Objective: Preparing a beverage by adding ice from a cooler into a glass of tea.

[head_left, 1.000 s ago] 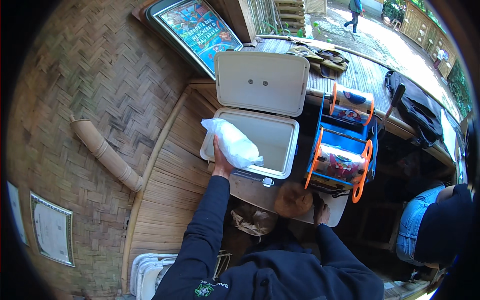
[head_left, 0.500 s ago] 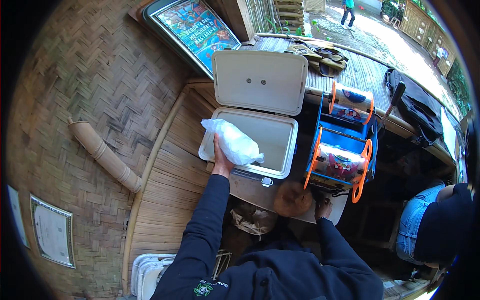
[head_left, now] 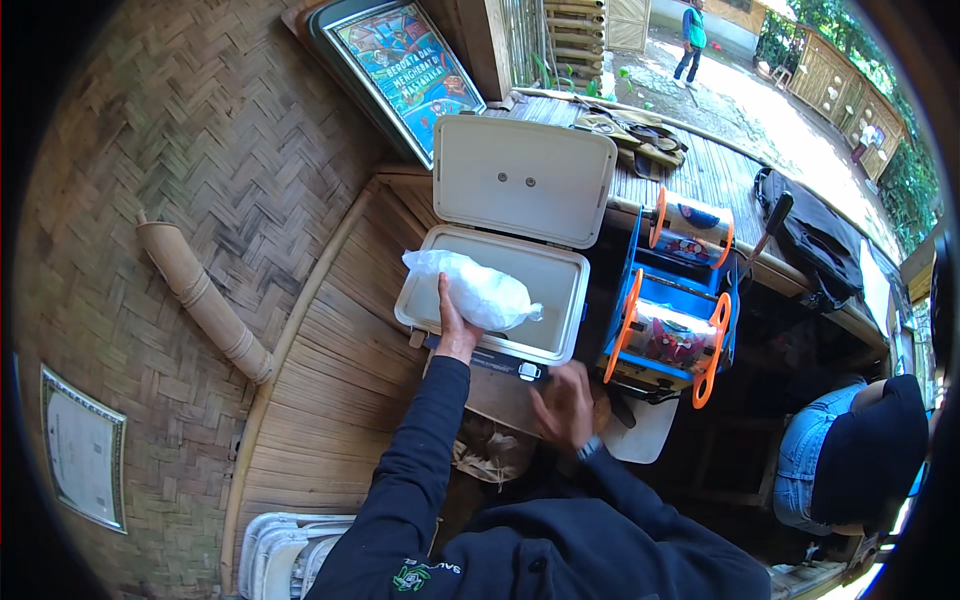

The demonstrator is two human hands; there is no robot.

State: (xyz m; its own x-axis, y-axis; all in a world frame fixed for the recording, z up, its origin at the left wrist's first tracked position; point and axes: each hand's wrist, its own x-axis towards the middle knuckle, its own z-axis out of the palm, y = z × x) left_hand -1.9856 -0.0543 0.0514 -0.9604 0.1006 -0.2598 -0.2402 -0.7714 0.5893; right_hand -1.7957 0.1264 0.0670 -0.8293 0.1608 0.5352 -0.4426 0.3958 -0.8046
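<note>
My left hand (head_left: 459,318) grips a plump white plastic bag (head_left: 478,290) with a knotted right end; its frosty content looks like ice. The bag is over the opening of a white cooler box (head_left: 572,300), whose lid (head_left: 522,175) stands raised at the back. To the right, my right hand (head_left: 567,407) is partly blurred, thumb apart from the fingers, with nothing visible in it. It passes above a round brown wooden block (head_left: 600,402), mostly covering it. Beside the block, a dark flat object (head_left: 621,410) lies on a pale board (head_left: 645,432).
A blue cup-sealing machine with orange film-roll wheels (head_left: 668,335) stands right of the cooler. Behind it are a black bag (head_left: 815,235) and a tan garment or bag (head_left: 635,140) on the bamboo counter. Another person (head_left: 860,455) is close on the right. White folding chairs (head_left: 275,550) stand lower left.
My right hand has left the board by the sealing machine and moved left, over the round block. My left hand still holds the bag over the cooler, slightly shifted right in view.
</note>
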